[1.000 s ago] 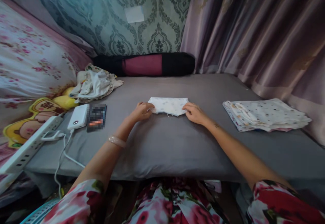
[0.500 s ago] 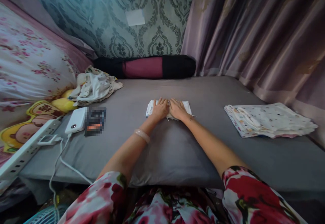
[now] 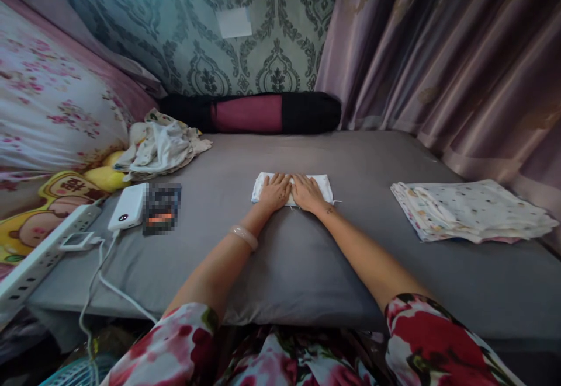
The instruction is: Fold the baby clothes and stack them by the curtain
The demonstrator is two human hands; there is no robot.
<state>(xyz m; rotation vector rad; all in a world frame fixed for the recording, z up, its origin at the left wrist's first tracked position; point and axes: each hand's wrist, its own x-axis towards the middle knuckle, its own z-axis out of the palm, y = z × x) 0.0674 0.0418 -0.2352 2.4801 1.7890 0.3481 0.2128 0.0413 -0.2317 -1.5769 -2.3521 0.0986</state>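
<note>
A folded white cloth [image 3: 323, 185] lies in the middle of the grey bed sheet [image 3: 298, 269], a thin string or tie sticking out at its right end. Flat on its left half rests my left hand [image 3: 276, 192], fingers stretched forward. My right hand [image 3: 307, 192] presses on the cloth beside it, fingers also extended, the two thumbs close together. Both palms hide the cloth's centre. A pale bangle [image 3: 244, 236] circles my left wrist.
At right sits a stack of folded printed cloths [image 3: 473, 208]; at left, a crumpled cloth pile [image 3: 164, 146]. A white power bank [image 3: 128, 206], a blurred dark item [image 3: 161, 209] and a power strip [image 3: 48, 257] with cables lie left. A black-and-maroon bolster [image 3: 249, 113] lines the wall.
My hands stay on the folded cloth, the fingers lying slightly flatter. The camera view has shifted a little; the other things lie as before.
</note>
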